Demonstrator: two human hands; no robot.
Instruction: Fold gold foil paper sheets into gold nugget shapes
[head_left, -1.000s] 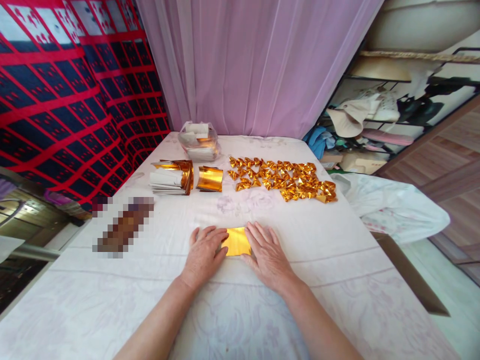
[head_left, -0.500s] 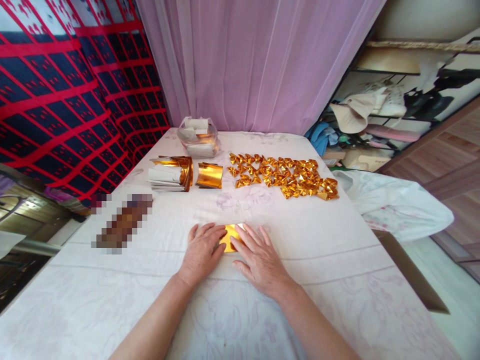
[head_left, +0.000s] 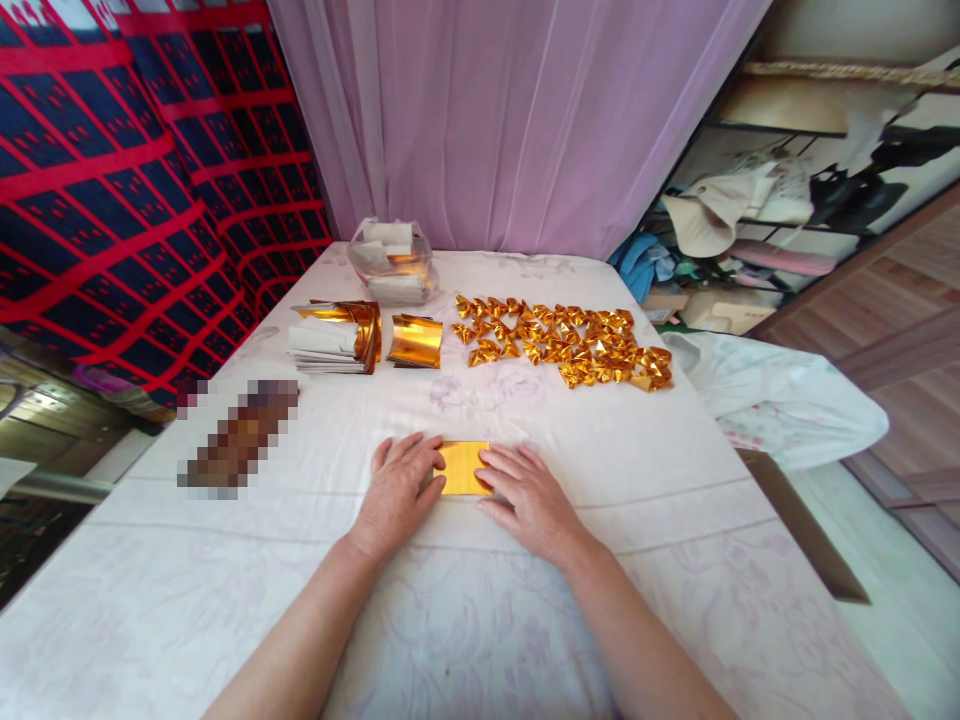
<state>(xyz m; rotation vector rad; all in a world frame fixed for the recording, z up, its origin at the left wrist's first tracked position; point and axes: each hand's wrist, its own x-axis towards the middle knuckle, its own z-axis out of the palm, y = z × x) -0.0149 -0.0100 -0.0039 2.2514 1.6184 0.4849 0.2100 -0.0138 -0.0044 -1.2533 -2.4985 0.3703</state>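
Gold foil rectangular sheet (head_left: pixel 463 467) lies flat on the near white tabletop (head_left: pixel 675 470), long axis left-right, pinned between flat open left hand (head_left: pixel 397 490) and right hand (head_left: pixel 529 498), both touching it equally.

Probably a home: curtain (head_left: pixel 517 120), cluttered shelves (head_left: pixel 772 210).

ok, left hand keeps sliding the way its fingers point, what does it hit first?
The gold sheet: the left hand points up and right, its fingertips already on the sheet's left edge. Past the sheet, probably the right hand, whose fingers rest on the opposite edge.
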